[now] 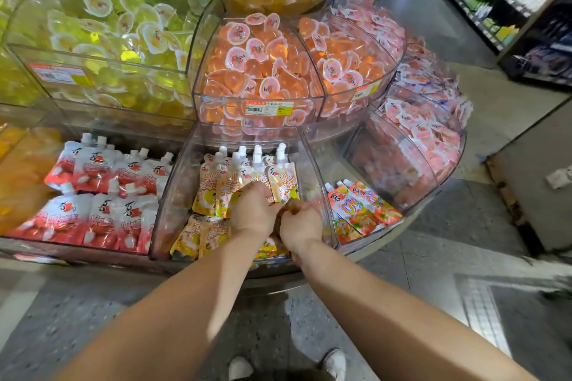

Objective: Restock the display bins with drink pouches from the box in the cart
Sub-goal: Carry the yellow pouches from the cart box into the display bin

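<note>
Yellow pouches (280, 182) stand spouts-up in the clear middle bin (173, 195) at frame centre. Both hands reach into it: the left hand (252, 210) curls its fingers round the lower edge of the upright pouches, and the right hand (300, 223) beside it grips a pouch too. Red pouches (102, 192) fill the bin at left.

Bright overhead store light glares off my clear bins (312, 161); wide-angle edges bend, motion blur softens beyond my hands (253, 210).
</note>
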A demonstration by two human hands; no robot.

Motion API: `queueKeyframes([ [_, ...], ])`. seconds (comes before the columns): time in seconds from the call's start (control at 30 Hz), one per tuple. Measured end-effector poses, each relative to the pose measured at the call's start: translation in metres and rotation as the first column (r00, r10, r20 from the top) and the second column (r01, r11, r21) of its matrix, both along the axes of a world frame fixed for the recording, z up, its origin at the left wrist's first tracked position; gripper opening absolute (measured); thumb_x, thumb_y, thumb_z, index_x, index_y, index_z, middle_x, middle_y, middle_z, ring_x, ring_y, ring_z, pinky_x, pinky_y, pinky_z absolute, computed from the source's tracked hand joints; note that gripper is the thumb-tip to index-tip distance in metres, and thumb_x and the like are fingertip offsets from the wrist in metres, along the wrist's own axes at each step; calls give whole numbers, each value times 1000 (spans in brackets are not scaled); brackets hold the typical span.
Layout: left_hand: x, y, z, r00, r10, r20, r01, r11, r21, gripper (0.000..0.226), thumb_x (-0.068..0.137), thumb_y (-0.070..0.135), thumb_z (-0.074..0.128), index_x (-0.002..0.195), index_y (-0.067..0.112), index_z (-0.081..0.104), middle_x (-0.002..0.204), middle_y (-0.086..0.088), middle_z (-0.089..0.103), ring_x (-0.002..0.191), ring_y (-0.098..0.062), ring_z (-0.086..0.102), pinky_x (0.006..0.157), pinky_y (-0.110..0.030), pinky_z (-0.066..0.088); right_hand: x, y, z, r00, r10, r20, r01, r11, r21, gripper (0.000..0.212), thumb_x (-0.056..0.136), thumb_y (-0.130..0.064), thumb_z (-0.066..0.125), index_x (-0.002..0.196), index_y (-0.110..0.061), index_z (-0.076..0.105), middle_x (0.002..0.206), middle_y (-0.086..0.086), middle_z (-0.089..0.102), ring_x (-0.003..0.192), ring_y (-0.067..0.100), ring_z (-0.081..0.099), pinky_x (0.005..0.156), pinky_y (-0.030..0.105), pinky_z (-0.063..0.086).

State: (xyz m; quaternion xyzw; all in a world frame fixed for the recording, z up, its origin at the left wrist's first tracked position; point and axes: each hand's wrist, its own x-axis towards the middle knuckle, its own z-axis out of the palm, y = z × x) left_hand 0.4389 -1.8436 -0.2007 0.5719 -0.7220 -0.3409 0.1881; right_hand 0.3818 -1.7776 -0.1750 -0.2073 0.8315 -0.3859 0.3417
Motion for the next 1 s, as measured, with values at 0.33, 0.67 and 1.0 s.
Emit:
queueKeyframes([
  [0.33,57,-27,10,989,79,125,-52,977,-208,49,73,35,80,117,24,61,129,-7,50,122,-29,42,104,-38,34,-5,-6,-4,978,203,-56,-199,978,69,50,92,-2,40,140,-12,48,145,12,47,114,26,61,95,27,49],
  [0.67,81,-19,30,995,5,97,-4,1000,-7,44,81,27,71,122,28,56,142,-6,36,135,-24,31,112,-38,29,-12,-8,8,963,266,34,-267,963,34,41,90,-8,50,131,-6,55,121,5,64,111,27,61,94,34,51],
  [1.0,19,63,66,989,-35,145,55,990,-131,49,84,42,65,125,17,58,131,-6,56,128,-25,43,105,-35,34,-71,63,69,957,182,-225,-254,900,-355,24,93,-11,54,113,-9,65,96,-1,66,86,16,59,81,22,45],
])
